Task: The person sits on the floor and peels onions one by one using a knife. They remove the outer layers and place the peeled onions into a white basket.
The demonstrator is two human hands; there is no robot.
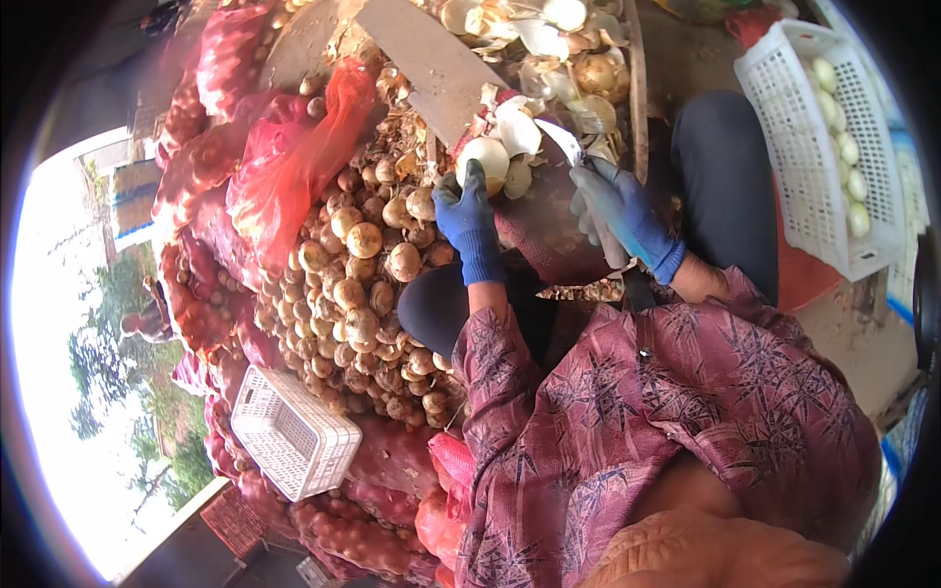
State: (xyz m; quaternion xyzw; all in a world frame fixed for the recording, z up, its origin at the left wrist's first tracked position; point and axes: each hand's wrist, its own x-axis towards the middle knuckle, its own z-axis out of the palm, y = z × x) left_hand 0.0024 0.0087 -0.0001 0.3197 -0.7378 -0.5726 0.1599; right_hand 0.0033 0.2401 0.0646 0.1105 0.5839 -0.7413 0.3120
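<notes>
In a blue knit glove, my left hand (pixel 469 209) grips a pale peeled onion (pixel 486 160), thumb on its near side. My right hand (pixel 621 206), gloved in blue too, is closed around the handle of a knife. The curved knife blade (pixel 562 140) points up and left toward the onion, apart from it. Loose pieces of onion skin (pixel 517 131) hang beside the onion, between it and the blade. A dark red cloth (pixel 526 235) lies over my lap beneath both hands.
Unpeeled onions (pixel 353 294) lie heaped at my left, with red mesh sacks (pixel 195 294) behind. A white plastic crate (pixel 294 434) rests on sacks. Another crate (pixel 809 154) at right holds peeled onions. Ahead are a board (pixel 434 59) and onion peelings (pixel 544 37).
</notes>
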